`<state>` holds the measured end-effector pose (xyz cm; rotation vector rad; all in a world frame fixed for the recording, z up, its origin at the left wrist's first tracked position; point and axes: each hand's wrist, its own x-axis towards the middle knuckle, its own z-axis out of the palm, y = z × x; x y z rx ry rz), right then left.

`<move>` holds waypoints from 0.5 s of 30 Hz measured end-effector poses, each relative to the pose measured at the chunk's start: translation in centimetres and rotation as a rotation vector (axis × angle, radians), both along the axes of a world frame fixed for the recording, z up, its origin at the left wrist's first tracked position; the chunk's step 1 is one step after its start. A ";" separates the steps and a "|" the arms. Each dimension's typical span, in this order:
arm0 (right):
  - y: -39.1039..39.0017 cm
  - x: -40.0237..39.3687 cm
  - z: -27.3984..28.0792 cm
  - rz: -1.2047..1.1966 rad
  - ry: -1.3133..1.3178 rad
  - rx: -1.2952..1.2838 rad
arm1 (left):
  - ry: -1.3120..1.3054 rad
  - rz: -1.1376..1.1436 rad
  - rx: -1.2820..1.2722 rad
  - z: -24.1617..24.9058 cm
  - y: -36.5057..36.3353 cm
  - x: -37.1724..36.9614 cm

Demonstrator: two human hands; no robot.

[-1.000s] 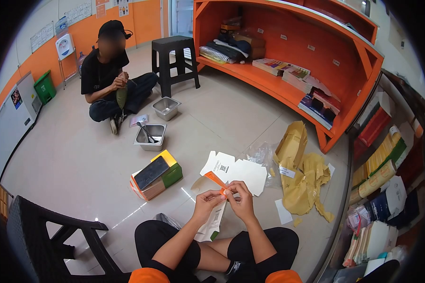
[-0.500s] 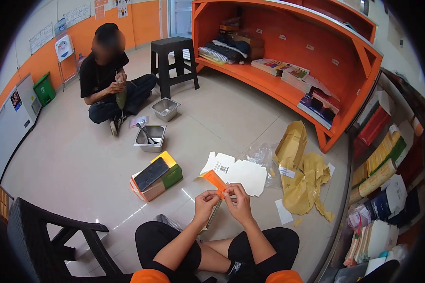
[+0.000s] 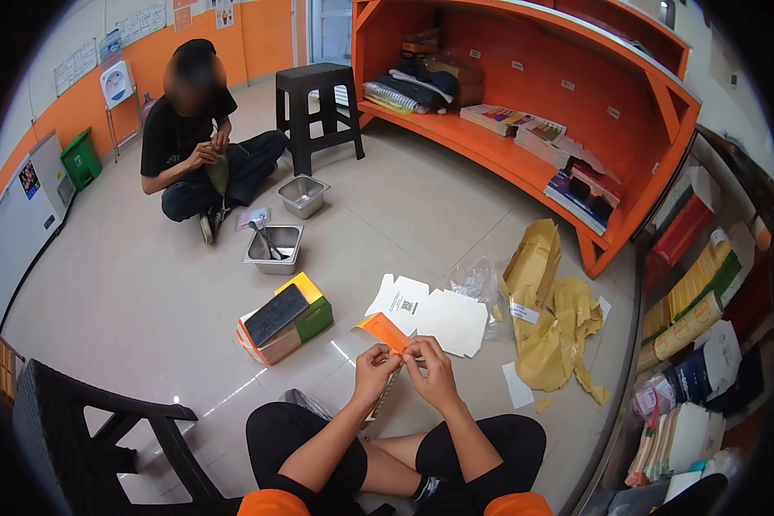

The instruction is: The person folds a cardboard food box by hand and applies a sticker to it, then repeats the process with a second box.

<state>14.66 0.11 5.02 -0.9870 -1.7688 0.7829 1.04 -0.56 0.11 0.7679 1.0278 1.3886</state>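
My left hand (image 3: 373, 371) and my right hand (image 3: 427, 370) are close together over my crossed legs. Both pinch a partly folded cardboard box (image 3: 385, 329) with orange panels, whose lower part hangs between my wrists. My fingers cover the spot where they grip it. Just beyond it, unfolded white box blanks (image 3: 443, 316) lie flat on the floor, one printed with a QR code. Ahead on the left, a dark phone (image 3: 277, 312) rests on a yellow and green block-like stack or box (image 3: 316, 316).
Torn brown wrapping paper (image 3: 546, 335) and clear plastic (image 3: 475, 284) lie to the right. Metal pans (image 3: 275, 262) stand ahead, near a seated co-worker (image 3: 199, 146) holding a green cone-shaped thing. Black stools (image 3: 318, 82), an orange shelf (image 3: 499, 155) and a side rack (image 3: 692, 284) stand around.
The orange panel of the box has tilted slightly, showing more of its face. My hands stay almost in place. The co-worker's hands have shifted a little on the green thing.
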 end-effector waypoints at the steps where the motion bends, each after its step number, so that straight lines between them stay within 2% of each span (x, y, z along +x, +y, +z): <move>1: 0.1 0.0 -0.1 -0.008 0.000 0.011 | -0.017 -0.013 0.013 0.1 0.0 0.0; 6: 0.5 0.5 0.6 -0.121 0.067 0.002 | -0.285 -0.174 0.033 1.8 -0.3 0.1; 15: 0.4 0.4 0.4 -0.074 0.092 -0.043 | -0.085 -0.105 0.058 2.1 -0.6 0.2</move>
